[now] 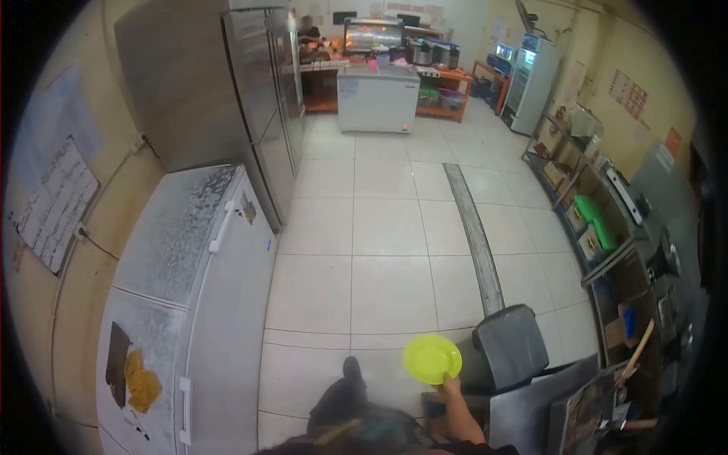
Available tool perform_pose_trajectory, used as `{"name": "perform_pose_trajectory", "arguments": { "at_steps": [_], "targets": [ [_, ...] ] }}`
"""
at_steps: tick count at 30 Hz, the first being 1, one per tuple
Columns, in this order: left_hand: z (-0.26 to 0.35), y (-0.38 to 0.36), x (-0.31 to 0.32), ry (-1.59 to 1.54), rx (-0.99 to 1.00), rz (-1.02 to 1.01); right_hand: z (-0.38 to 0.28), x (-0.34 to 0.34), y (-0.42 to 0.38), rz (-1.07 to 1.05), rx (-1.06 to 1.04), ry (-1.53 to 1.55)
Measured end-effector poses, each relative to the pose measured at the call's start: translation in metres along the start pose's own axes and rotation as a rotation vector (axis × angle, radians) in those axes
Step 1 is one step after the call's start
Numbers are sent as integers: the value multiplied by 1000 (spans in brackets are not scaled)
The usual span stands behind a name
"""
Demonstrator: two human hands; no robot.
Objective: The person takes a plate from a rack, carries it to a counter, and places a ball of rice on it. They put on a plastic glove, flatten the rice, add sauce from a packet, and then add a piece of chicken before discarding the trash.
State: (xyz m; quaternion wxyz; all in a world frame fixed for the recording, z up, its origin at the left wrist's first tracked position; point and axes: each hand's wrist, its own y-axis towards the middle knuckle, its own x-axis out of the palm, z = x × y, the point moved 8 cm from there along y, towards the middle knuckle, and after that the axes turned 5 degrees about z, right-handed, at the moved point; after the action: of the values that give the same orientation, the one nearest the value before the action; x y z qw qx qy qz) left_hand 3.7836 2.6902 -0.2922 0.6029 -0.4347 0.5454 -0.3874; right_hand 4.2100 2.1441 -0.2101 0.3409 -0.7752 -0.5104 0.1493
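Observation:
My right hand (451,383) grips the near edge of a bright yellow-green plate (432,359), its fingers partly hidden by the plate. The plate is held out over the tiled floor, just left of a dark grey lidded bin (512,349). No food shows on the plate. My left hand is outside the view. Below, one of my legs and a dark shoe (351,368) show at the bottom middle.
A white chest freezer (227,303) with a yellow cloth (142,381) on top lines the left, beside a tall steel refrigerator (258,83). Metal shelves (584,220) run along the right. A floor drain (474,235) crosses the tiles. Another white freezer (377,102) stands ahead.

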Motion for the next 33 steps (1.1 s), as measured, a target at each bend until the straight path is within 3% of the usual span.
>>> {"name": "perform_pose_trajectory", "arguments": {
  "at_steps": [2, 4, 5, 6, 7, 8, 9, 11, 12, 14, 16, 18, 19, 20, 21, 23, 25, 29, 31, 33],
  "targets": [
    [142, 29, 6, -18, 207, -6, 8, -23, 40, 316, 218, -96],
    [341, 56, 7, 32, 593, 12, -2, -28, 70, 368, 145, 30],
    [455, 41, 3, 364, 673, 66, 10, -40, 96, 320, 192, 202],
    [565, -4, -10, 196, 940, 190, 16, -46, 128, 268, 229, 382],
    [666, -41, -18, 182, 880, 190, 11, -43, 147, 283, 198, 374],
    [754, -64, -28, -12, 1084, 199, 1, -38, 163, 298, 164, 368],
    [835, -105, -36, -91, 1063, 161, -23, -30, 189, 65, -157, 109],
    [961, -177, -54, -222, 1247, 183, -60, 16, 240, -120, -462, -236],
    [1005, -198, -57, -257, 1280, 179, -80, 37, 277, -73, -448, -321],
    [1083, -222, -61, -339, 1336, 166, -133, 73, 350, 23, -415, -502],
    [1121, -173, -55, -269, 1236, 173, -172, 117, 415, 104, -360, -679],
    [1123, -92, -43, -201, 1106, 244, -234, 212, 463, 230, 11, 77],
    [1106, 6, -34, -96, 1095, 356, -273, 268, 476, 374, 134, 441],
    [1072, -9, -22, 35, 716, 163, -321, 326, 518, 105, 1, 384],
    [1042, 44, -9, 140, 724, 136, -363, 362, 544, 120, 59, 202],
    [985, 37, -9, 201, 326, 15, -444, 445, 601, 117, 73, -23],
    [988, 32, -17, 176, 90, -30, -526, 527, 654, 65, -15, -98],
    [1111, 51, -25, 104, -34, -50, -620, 647, 757, -71, -75, -55],
    [1209, 70, -30, 70, 15, -43, -635, 679, 808, -53, -55, -13],
    [1339, 99, -33, 56, 175, -13, -638, 688, 848, 94, 18, -6]
  ]
}}
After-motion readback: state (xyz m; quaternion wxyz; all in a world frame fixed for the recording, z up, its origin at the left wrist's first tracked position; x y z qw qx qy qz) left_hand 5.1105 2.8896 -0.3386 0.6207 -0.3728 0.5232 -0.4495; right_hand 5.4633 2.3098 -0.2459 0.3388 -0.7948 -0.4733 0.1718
